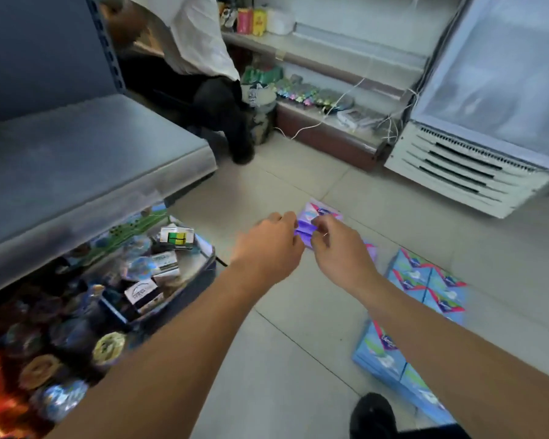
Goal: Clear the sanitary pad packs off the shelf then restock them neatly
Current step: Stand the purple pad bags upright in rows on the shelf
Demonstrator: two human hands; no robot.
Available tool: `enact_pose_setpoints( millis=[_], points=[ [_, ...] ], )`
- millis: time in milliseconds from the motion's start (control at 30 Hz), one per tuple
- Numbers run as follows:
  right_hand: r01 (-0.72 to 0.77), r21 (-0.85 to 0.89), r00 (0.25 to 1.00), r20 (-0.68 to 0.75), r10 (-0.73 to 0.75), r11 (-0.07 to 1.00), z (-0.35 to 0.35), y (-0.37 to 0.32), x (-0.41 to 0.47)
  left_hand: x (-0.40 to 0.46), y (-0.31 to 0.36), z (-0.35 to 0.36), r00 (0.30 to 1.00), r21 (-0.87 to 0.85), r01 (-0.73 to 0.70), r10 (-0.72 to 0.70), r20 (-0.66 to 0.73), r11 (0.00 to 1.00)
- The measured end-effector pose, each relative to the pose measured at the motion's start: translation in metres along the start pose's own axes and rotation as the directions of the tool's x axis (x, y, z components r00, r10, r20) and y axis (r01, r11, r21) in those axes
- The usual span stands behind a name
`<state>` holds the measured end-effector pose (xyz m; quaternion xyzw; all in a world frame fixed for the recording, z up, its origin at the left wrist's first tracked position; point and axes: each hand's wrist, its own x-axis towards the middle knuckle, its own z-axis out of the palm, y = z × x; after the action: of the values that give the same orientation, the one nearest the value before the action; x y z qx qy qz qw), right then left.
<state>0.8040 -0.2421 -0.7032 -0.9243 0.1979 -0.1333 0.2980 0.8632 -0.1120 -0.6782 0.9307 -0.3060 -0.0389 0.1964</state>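
A purple sanitary pad pack [306, 224] is held above the tiled floor in the middle of the view. My left hand [268, 242] grips its left end and my right hand [335, 245] pinches its right end. More purple packs [370, 250] lie partly hidden behind my right wrist. Several blue packs [428, 283] lie in rows on the floor at the right, with another blue group [384, 353] nearer my foot. The grey shelf [76, 166] at the left is bare on top.
Below the grey shelf a lower tier holds small boxes and round tins [108, 296]. A person in a white shirt [197, 58] crouches at the back. A white chiller [488, 122] stands at the right; cables trail by a low counter [330, 134].
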Motion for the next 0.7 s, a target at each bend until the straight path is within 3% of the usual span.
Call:
enact_pose_setpoints(
  millis=[233, 700],
  points=[
    [-0.072, -0.069, 0.993, 0.090, 0.078, 0.995, -0.023, 0.046, 0.006, 0.030, 0.036, 0.018, 0.995, 0.073, -0.045, 0.038, 0.096, 0.996],
    [-0.181, -0.159, 0.971, 0.126, 0.201, 0.971, -0.059, 0.125, -0.024, 0.024, 0.099, 0.083, 0.978, 0.137, -0.092, 0.064, 0.198, 0.986]
  ],
)
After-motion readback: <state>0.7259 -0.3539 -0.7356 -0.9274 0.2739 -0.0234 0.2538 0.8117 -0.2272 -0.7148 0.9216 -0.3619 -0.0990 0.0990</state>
